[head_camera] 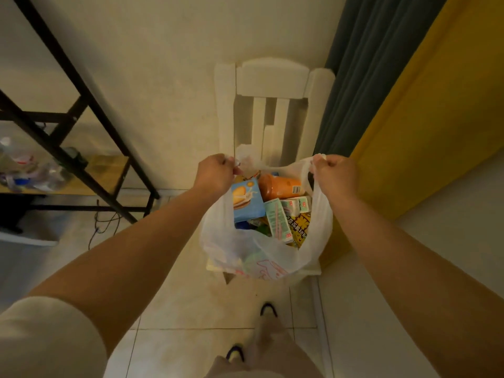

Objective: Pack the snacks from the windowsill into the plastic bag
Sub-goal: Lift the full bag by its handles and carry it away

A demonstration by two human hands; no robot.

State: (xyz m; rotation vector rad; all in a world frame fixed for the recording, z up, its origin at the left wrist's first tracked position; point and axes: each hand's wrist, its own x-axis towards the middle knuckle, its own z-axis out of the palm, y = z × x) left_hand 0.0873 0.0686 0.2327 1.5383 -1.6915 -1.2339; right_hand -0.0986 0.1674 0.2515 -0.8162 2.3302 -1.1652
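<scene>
A white plastic bag (240, 249) sits on the seat of a white chair (270, 77), its mouth held wide. My left hand (215, 173) grips the left handle and my right hand (334, 173) grips the right handle. Inside the bag lie a blue biscuit box (246, 200), an orange bottle (281, 185), pale green drink cartons (278, 219) and a yellow packet (302, 230). The windowsill is not in view.
A black metal shelf frame (90, 105) with a wooden board and clear plastic bottles (30, 170) stands at left. A grey curtain (362, 64) and a yellow panel (425, 118) rise at right. My feet (268, 309) stand on pale floor tiles below the chair.
</scene>
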